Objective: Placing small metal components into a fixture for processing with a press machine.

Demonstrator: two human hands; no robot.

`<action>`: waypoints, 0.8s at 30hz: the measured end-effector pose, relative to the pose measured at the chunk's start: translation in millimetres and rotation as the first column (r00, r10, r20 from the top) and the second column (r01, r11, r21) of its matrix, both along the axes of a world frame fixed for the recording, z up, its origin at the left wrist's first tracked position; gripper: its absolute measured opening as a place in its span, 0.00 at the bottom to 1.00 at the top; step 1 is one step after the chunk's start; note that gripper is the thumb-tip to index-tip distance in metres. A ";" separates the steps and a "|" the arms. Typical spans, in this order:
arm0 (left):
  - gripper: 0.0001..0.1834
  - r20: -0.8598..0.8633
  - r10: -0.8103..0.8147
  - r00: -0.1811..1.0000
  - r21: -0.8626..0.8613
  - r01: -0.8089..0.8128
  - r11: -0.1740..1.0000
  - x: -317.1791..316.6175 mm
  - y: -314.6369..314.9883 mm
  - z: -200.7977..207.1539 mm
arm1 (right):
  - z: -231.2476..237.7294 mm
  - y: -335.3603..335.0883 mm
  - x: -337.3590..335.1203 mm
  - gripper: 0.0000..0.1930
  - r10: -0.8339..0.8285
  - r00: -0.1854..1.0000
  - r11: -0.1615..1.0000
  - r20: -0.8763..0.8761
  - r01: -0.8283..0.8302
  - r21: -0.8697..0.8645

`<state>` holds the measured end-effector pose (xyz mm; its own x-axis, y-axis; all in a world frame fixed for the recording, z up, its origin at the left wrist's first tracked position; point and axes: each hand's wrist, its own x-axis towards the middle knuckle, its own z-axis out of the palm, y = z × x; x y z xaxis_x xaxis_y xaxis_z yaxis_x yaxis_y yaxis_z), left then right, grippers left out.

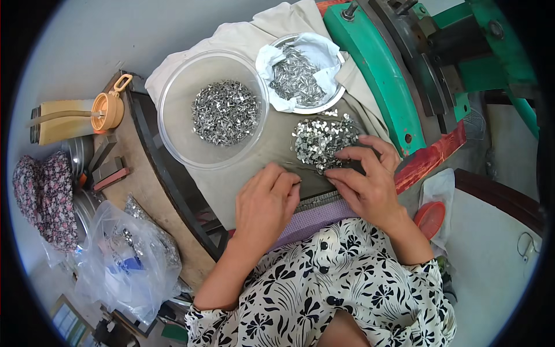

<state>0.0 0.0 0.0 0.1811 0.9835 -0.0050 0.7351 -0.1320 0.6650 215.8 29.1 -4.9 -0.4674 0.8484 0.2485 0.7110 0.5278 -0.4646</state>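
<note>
L hand (267,203) fingers curled, tips pinched on sth tiny at cloth edge; can't tell what. R hand (364,176) spread flat on loose metal bits (321,139). Clear bowl (213,110) part filled, pile still sizeable; looks approx midway.

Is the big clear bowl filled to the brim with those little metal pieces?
No, the clear bowl holds only a small heap of metal pieces at its middle.

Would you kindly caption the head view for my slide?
Two hands sort a pile of small metal pieces beside two filled bowls.
</note>
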 end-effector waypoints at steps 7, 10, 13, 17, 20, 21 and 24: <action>0.10 0.088 0.132 0.987 -0.091 -0.124 0.988 -12.5 -11.6 -3.3 | 0.9 3.9 -14.9 0.10 0.152 0.988 0.988 0.032 -0.152 -0.013; 0.11 0.105 0.143 0.984 -0.093 -0.133 0.987 -14.3 -13.7 -3.3 | 0.0 5.3 -8.0 0.11 0.057 0.998 0.998 -0.005 -0.057 0.012; 0.11 0.090 0.105 0.990 -0.041 -0.102 0.994 -11.6 -11.4 -4.9 | 6.2 7.8 -2.9 0.11 0.010 1.000 1.000 0.009 -0.010 -0.012; 0.10 0.075 0.061 0.995 0.026 -0.063 0.998 -6.2 -7.7 -7.4 | 5.5 6.7 -5.7 0.11 0.023 1.000 1.000 0.017 -0.023 -0.012; 0.10 0.093 0.081 0.992 0.033 -0.084 0.996 -3.9 -7.9 -6.6 | 4.5 6.5 -13.6 0.10 0.072 0.997 0.997 0.022 -0.072 -0.006; 0.10 0.093 0.083 0.992 0.031 -0.086 0.996 -3.3 -7.8 -7.9 | 3.0 7.1 -16.2 0.10 0.098 0.995 0.995 0.025 -0.098 0.025; 0.08 0.065 0.065 0.996 0.087 -0.071 0.994 -1.4 -6.3 -13.9 | -1.1 9.5 -19.9 0.09 0.154 0.986 0.985 0.068 -0.159 0.073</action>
<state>-1.4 -6.3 -13.9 0.1109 0.9896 0.0921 0.7019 -0.1436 0.6977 195.9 38.6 -6.0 -0.6098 0.7426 0.2770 0.6428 0.6679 -0.3753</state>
